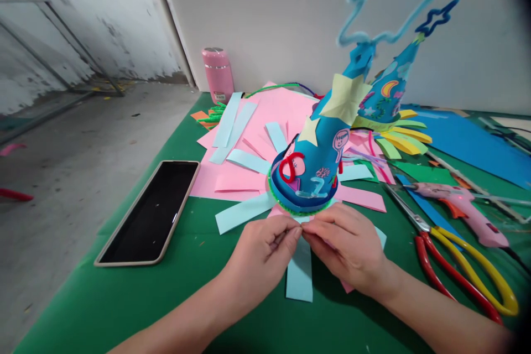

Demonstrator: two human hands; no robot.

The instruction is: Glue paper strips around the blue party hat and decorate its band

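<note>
A blue paper cone hat point(317, 149) with yellow stars and pipe-cleaner shapes stands on the green table point(199, 298). Light blue and pink paper strips fan out from its base. My left hand point(259, 257) and my right hand point(346, 246) meet just in front of the hat's rim, fingers pinched together on the top end of a light blue paper strip point(299, 271) that lies toward me. A pink strip shows partly under my right hand.
A dark phone point(151, 210) lies left of the hat. Red-and-yellow scissors point(460, 257) and a pink glue gun point(462, 204) lie at the right. Behind are a second blue cone hat point(388, 91), pink paper sheets point(249, 138), blue paper point(473, 144) and a pink bottle point(218, 74).
</note>
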